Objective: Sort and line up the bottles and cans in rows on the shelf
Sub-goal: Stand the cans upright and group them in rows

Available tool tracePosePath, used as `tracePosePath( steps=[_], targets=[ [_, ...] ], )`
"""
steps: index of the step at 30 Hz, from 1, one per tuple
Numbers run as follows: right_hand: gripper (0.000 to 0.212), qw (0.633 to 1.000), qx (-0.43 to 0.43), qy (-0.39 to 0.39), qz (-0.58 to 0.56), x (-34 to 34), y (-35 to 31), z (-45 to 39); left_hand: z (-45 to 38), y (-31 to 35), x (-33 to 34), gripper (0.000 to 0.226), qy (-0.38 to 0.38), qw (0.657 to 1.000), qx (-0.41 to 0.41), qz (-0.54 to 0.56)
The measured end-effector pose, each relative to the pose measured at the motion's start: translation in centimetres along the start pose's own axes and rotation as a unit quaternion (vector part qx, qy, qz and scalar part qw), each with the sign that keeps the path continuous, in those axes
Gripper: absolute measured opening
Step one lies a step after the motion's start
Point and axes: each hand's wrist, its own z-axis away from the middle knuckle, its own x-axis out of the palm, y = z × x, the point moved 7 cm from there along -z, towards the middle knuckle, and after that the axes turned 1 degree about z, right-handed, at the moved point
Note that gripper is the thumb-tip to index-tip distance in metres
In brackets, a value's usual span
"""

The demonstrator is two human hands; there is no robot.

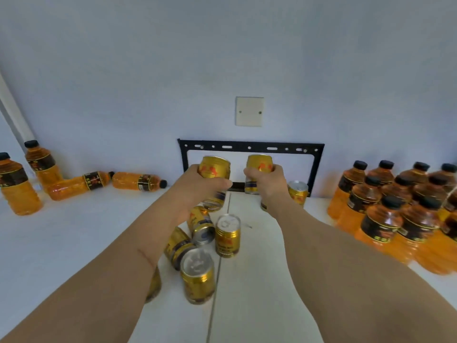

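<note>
My left hand (201,188) grips a gold can (214,166), lifted above the white shelf (74,231). My right hand (267,180) grips a second gold can (259,163) beside it. Below my left arm, several gold cans cluster in the middle: two stand upright (227,235) (197,276), two lie tipped (201,225) (178,246). Another upright can (298,191) stands right of my right hand. Orange bottles with black caps stand in rows at the right (395,209). At the left, two bottles stand (17,184) (42,164) and two lie down (79,184) (138,181).
A black metal bracket frame (251,147) is fixed on the back wall behind the held cans, with a white cover plate (249,111) above it. A seam (217,268) runs down the shelf's middle. A white corner strip (14,112) rises at the far left.
</note>
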Motion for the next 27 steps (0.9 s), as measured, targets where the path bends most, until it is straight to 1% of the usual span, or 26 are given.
tracePosePath(
  steps=[3, 6, 8, 11, 13, 18, 21, 27],
  targets=[
    [0.077, 1.000, 0.017, 0.002, -0.007, -3.7, 3.0, 0.4, 2.1, -0.1, 5.1, 0.069, -0.012, 0.999, -0.006, 0.030],
    [0.082, 1.000, 0.021, -0.002, -0.013, -6.2, 5.6, 0.8, 3.5, -1.2, 9.1, 0.060, -0.005, 0.999, -0.011, 0.039],
    [0.082, 1.000, 0.017, -0.002, -0.015, -7.4, 7.0, 1.0, 3.7, -2.5, 11.0, 0.054, 0.003, 0.999, -0.020, 0.047],
    [0.073, 1.000, 0.012, 0.002, 0.001, -8.9, 8.9, 0.7, 3.2, -4.8, 13.3, 0.063, 0.009, 0.998, -0.042, 0.034],
    [0.069, 1.000, 0.014, 0.006, 0.006, -9.6, 9.8, 0.2, 2.6, -6.0, 14.5, 0.065, 0.006, 0.999, -0.048, 0.026],
    [0.080, 0.998, 0.011, 0.034, 0.043, -11.0, 11.5, -1.2, 0.7, -8.4, 16.6, 0.068, -0.004, 0.998, -0.057, 0.020],
    [0.082, 0.998, 0.010, 0.045, 0.046, -11.4, 12.4, -1.8, -0.4, -9.2, 17.1, 0.068, -0.005, 0.998, -0.054, 0.025],
    [0.086, 0.998, 0.010, 0.038, 0.055, -11.6, 13.0, -3.0, -2.5, -10.0, 18.0, 0.070, -0.012, 0.998, -0.055, 0.020]
  ],
)
